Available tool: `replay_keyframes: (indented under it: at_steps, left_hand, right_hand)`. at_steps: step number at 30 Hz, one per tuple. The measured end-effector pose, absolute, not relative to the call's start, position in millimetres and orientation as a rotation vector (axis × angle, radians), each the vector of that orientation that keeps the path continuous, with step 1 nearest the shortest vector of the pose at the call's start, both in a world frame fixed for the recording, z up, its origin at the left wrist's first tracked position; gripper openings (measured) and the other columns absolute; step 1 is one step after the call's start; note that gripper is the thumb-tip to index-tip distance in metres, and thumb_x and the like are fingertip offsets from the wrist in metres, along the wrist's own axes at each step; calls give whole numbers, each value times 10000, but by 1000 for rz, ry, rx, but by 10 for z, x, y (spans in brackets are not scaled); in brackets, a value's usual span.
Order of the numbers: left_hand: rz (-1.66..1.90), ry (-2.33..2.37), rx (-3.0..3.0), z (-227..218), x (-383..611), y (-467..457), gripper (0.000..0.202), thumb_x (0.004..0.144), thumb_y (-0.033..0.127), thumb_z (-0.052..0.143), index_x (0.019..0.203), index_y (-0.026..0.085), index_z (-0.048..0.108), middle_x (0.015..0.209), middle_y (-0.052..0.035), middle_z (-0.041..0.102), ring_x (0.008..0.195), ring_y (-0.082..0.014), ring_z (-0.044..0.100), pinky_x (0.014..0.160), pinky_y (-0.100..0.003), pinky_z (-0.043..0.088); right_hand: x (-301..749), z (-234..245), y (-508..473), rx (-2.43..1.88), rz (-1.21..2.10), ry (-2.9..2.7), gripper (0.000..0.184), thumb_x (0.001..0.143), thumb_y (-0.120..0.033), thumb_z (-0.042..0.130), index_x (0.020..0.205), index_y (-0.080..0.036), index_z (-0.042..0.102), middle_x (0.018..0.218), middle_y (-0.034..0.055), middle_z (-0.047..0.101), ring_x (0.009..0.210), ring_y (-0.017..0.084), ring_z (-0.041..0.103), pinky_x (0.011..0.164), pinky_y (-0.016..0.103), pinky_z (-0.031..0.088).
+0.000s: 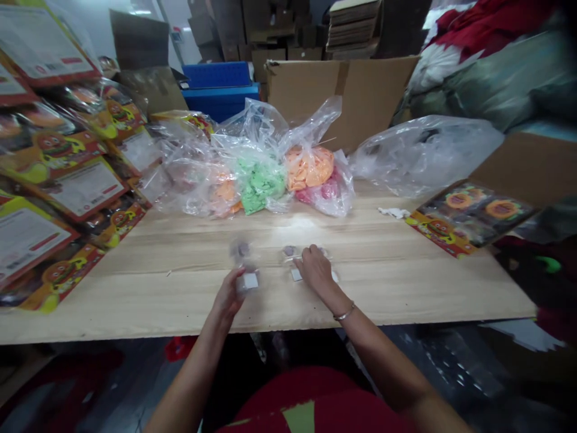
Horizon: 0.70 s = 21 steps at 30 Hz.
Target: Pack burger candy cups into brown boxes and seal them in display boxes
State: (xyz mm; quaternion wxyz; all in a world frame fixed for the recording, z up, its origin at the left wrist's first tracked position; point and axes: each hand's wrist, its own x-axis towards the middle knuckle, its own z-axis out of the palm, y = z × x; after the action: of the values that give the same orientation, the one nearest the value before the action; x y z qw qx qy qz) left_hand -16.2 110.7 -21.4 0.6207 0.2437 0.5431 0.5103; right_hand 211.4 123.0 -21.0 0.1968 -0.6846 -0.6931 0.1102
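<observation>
My left hand point(231, 293) grips the lower left edge of a small clear plastic pack point(244, 264), blurred by motion. This pack carries a white label point(250, 280) and has something purplish at its top. On the tabletop to its right lies a similar clear pack point(288, 255), also with a purplish spot and a white label. My right hand point(316, 269) is over the right side of that pack, fingers curled together; whatever is in them is hidden. Part of another clear pack point(334, 275) peeks out behind this hand.
Clear bags of green pieces point(261, 183) and orange pieces point(311, 168) stand at the back of the wooden table point(180, 300). Burger-themed packages point(67, 180) are stacked at left. An open carton point(464, 210) of them sits at right, beside a crumpled plastic bag point(428, 156).
</observation>
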Motion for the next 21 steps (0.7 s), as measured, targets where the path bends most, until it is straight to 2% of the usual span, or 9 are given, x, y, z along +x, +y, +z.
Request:
replay_keyframes:
  at_steps: [3,6,10,14,16,18,21]
  left_hand:
    - [1175,1166,564,-156,20,1004,416,526,410,799,859,176,713,884,-93,730,784,-250,676,670,-333,529]
    - [1218,1137,563,-141,175,958,474,505,409,829,897,173,705,899,-78,729,775,-226,669,701,-322,525]
    - [1347,1231,510,-199,51,1006,418,496,358,825,829,168,660,769,-13,698,657,-159,621,660,-282,505]
    - [1505,1368,440,-277,-311,1062,325,487,291,787,724,183,594,638,55,623,577,-104,557,579,-216,442]
    - [1516,1380,419,-275,-423,1023,293,508,310,770,702,183,591,622,53,616,560,-101,550,557,-213,433]
    - [1477,1343,425,-242,-424,931,299,528,334,782,735,177,635,674,21,660,583,-117,576,568,-226,457]
    - [1406,1210,469,-163,-259,769,410,542,387,835,861,167,704,826,-42,723,700,-164,647,655,-264,513]
  right_hand:
    - [1870,-164,1167,-1671,590,-1968,229,895,-413,676,826,-197,645,879,83,684,795,210,619,635,282,392]
    - [1686,-176,1160,-1626,791,-1931,170,936,-321,629,825,-193,632,786,47,698,724,183,632,620,269,371]
    - [1644,-208,1225,-1825,625,-2005,145,982,-262,526,1007,-171,636,896,121,729,807,237,679,650,300,392]
    - [1614,-186,1234,-1988,587,-2100,338,945,-206,561,1262,-90,535,973,199,712,879,304,681,674,347,443]
    - [1566,-151,1191,-1923,465,-2077,357,905,-232,646,1224,-99,559,1088,226,674,1004,329,642,744,373,470]
    - [1496,-122,1131,-1738,443,-2053,296,875,-303,706,1103,-138,612,1133,201,652,1056,316,607,801,373,474]
    - [1368,-140,1056,-1471,816,-1981,182,864,-327,717,928,-186,622,884,64,681,822,209,625,704,297,456]
